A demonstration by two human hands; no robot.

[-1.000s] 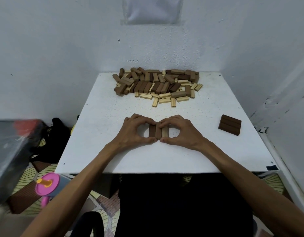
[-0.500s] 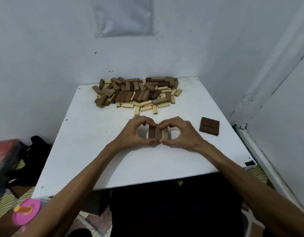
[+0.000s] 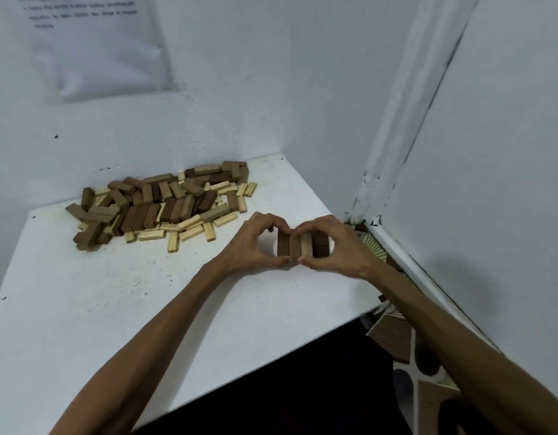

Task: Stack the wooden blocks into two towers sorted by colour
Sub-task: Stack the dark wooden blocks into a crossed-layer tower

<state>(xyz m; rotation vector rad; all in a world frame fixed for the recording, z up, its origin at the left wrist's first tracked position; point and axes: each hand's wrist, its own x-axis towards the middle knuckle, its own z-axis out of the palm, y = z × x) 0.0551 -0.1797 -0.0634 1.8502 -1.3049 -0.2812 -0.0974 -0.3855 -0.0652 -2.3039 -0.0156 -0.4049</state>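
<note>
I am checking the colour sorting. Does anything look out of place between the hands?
Yes. Between the left hand and right hand, one light block sits pressed beside two dark blocks. That mix does not suit colour-sorted towers.

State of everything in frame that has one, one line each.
left hand: grips the block row's left side.
right hand: grips the block row's right side.
block row: two dark, one light, pressed side by side between both hands.
dark blocks: right of the row, partly hidden by the right hand.
block pile: loose, colours mixed, by the wall.
paper sheet: on the wall, wrinkled.
</note>
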